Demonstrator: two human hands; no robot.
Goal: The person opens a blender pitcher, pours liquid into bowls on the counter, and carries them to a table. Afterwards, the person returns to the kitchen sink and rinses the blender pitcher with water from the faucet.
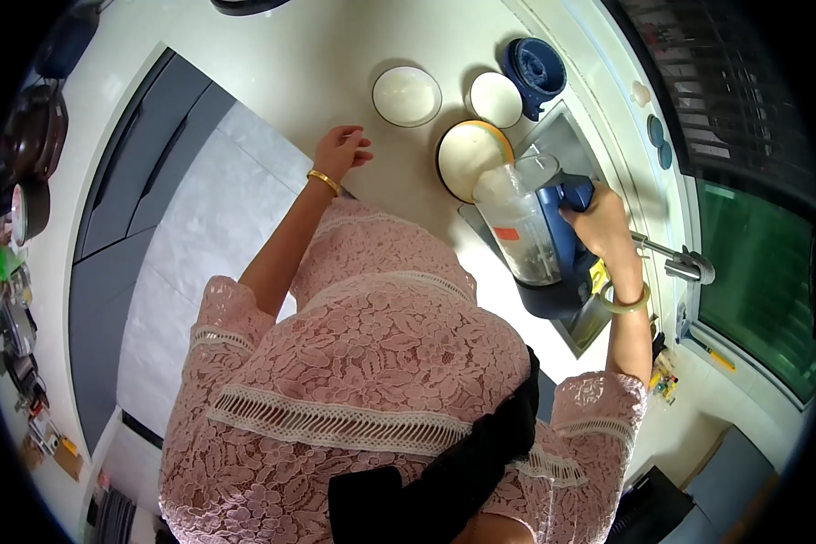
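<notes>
My right hand (600, 227) is wrapped round the dark blue handle of a clear blender jug (521, 238), which is tilted with its mouth over an orange-rimmed bowl (470, 156). Whitish residue coats the inside of the jug. Pale contents show in the bowl, in a smaller white bowl (496, 99) beside it and in a dark-rimmed bowl (407, 96) further left. My left hand (343, 152) hangs near the counter edge with its fingers apart and slightly curled, holding nothing.
A dark blue lid (534, 69) lies behind the bowls. The metal sink (562, 140) is under and beside the jug, with a faucet (689, 265) at its right. A window (752, 281) is at the right, and grey drawers (154, 145) stand at the left.
</notes>
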